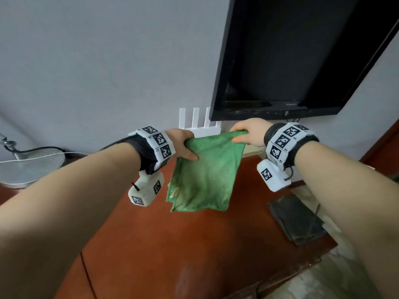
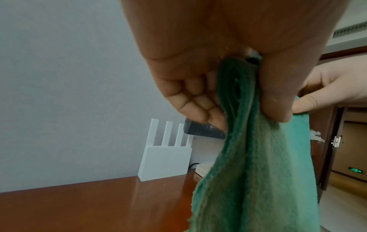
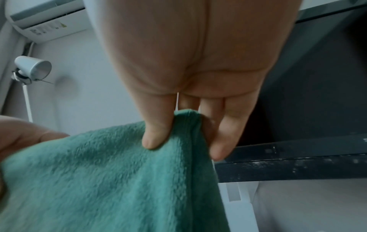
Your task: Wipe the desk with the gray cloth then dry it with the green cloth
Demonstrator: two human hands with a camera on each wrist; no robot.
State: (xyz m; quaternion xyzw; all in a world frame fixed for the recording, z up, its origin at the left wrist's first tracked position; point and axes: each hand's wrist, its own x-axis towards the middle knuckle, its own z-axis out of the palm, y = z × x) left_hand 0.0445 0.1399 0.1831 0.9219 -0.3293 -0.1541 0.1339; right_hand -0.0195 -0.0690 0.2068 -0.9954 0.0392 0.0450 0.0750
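Note:
The green cloth [image 1: 205, 173] hangs in the air above the reddish-brown desk [image 1: 194, 244], folded in several layers. My left hand [image 1: 185, 145] grips its upper left corner between thumb and curled fingers. My right hand [image 1: 244, 132] pinches the upper right corner. In the left wrist view the green cloth [image 2: 268, 164] runs down from my left hand [image 2: 238, 97], and the right hand [image 2: 327, 94] shows behind it. In the right wrist view my right hand [image 3: 178, 138] pinches the green cloth [image 3: 119, 180]. The gray cloth [image 1: 298, 219] lies folded on the desk's right side.
A black monitor [image 1: 291, 57] hangs on the wall at the back right. A white router [image 1: 198, 124] with antennas stands against the wall behind the cloth. A desk lamp's round base [image 1: 28, 167] sits at the far left. The desk's edge [image 1: 302, 272] runs at the lower right.

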